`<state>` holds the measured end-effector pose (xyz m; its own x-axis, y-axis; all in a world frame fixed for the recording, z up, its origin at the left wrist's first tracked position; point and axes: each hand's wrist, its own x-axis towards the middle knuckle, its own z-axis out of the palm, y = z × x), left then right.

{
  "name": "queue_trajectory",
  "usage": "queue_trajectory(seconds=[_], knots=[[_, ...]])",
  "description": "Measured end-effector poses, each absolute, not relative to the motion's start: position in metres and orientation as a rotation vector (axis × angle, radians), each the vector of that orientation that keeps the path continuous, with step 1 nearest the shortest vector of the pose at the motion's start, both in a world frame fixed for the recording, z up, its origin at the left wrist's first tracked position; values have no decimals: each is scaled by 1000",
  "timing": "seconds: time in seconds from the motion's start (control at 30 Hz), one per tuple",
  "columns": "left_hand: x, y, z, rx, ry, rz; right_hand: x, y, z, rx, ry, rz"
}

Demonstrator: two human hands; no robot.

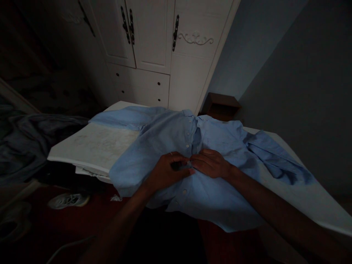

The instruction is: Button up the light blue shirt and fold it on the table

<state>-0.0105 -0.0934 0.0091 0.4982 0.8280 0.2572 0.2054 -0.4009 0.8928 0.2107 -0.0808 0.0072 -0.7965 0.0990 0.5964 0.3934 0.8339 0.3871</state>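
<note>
A light blue button-up shirt (165, 135) lies spread front side up, collar at the far side and sleeves out to both sides. Its front edges part slightly below the collar, and white buttons show along one edge. My left hand (167, 168) pinches the shirt's front edge midway down, thumb and fingers curved toward each other. Right against those fingertips, my right hand (209, 163) rests on the other front panel, its fingers together at the same edge. Whether a button sits between the fingertips is hidden.
The shirt lies on a white ironing-board-like surface (96, 143). Behind stands a white wardrobe (154, 36) with dark handles; a small brown shelf (224, 102) is beside it. Dark cloth (41, 139) hangs at left. A shoe (68, 201) and a pale cord (68, 245) are below.
</note>
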Motion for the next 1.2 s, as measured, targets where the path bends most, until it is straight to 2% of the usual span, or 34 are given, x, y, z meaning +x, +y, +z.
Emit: queue_trajectory(seconds=[0.2, 0.47, 0.67, 1.0, 1.1, 1.2], knots=[[-2, -101, 6, 2030, 1053, 885, 210, -80, 6, -345, -2409, -651], [8, -106, 12, 1840, 1218, 901, 213, -79, 1, -543, -2423, -408], [12, -112, 10, 1945, 1226, 975, 215, -81, 2, -570, -2421, -274], [16, -113, 8, 1923, 1272, 1004, 215, -84, 6, -809, -2335, 398], [17, -113, 5, 1961, 1281, 1010, 215, -83, 4, -821, -2291, 443], [17, -115, -1, 2014, 1273, 1057, 215, -82, 1, -791, -2277, 351]])
